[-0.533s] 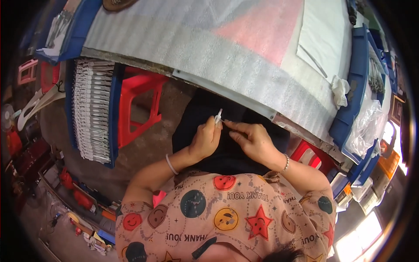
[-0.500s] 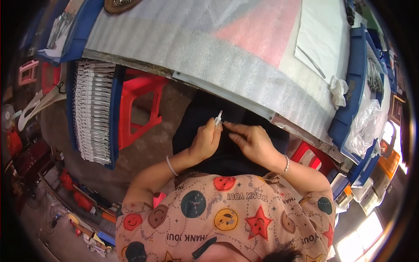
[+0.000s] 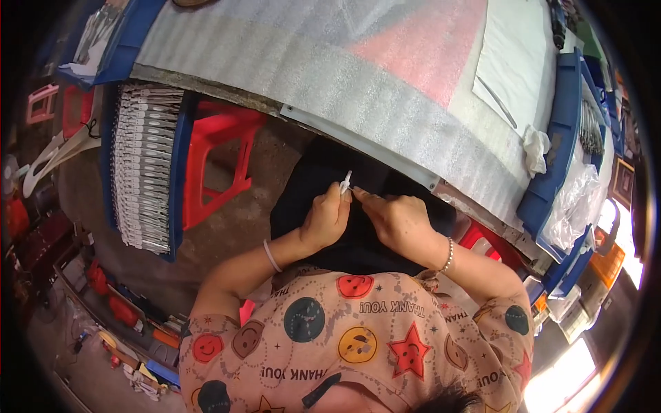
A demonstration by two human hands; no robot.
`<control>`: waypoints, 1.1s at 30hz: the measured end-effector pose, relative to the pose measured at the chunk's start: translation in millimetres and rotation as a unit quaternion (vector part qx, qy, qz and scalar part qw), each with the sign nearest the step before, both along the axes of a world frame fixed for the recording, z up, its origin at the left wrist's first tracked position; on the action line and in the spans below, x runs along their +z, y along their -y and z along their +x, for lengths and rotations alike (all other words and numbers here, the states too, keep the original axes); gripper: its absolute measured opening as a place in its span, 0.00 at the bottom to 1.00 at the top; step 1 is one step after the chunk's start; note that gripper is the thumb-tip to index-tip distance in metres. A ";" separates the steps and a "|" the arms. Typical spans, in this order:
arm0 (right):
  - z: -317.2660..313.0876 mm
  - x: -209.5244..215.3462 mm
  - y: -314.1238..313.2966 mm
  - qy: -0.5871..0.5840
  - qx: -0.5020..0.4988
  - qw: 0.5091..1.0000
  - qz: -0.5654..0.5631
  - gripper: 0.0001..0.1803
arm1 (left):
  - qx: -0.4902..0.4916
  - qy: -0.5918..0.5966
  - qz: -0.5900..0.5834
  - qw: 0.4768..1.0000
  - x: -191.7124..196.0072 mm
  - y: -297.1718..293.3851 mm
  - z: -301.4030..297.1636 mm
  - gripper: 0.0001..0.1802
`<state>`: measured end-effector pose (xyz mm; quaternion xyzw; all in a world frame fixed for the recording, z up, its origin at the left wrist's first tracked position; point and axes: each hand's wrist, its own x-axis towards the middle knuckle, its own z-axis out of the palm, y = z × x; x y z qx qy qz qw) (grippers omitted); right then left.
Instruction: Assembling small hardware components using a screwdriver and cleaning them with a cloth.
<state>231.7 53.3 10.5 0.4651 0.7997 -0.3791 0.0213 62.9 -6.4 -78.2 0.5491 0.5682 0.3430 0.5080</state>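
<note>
Over my dark-clad lap, my left hand (image 3: 326,218) is closed round a small slim white piece with a narrow tip (image 3: 345,182), which points up and away from me. Only its upper end shows; the fingers hide the rest. Close on its right is my right hand (image 3: 399,221), with the index fingertip reaching to the side of the white piece. Its other fingers are curled in, and whatever they may hold is hidden. Left of my lap, a blue tray (image 3: 177,206) bears a dense row of slim white-and-metal pieces (image 3: 148,165).
Beyond my hands runs the table edge (image 3: 358,142), its top covered with translucent sheeting. A red stool (image 3: 246,155) stands at the left. On the right, a blue bin (image 3: 551,165) holds metal pieces and a clear plastic bag (image 3: 573,203). A white sheet (image 3: 513,62) lies on the table.
My right hand has turned slightly, its thumb now tucked under the fingers. The left hand keeps its grip on the white piece. The whole view has shifted a little.
</note>
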 end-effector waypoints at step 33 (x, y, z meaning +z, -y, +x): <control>-7.6 -41.1 42.9 -0.315 -0.237 0.799 -0.454 0.08 | -0.002 0.033 -0.073 0.997 61.4 9.5 -13.5 0.09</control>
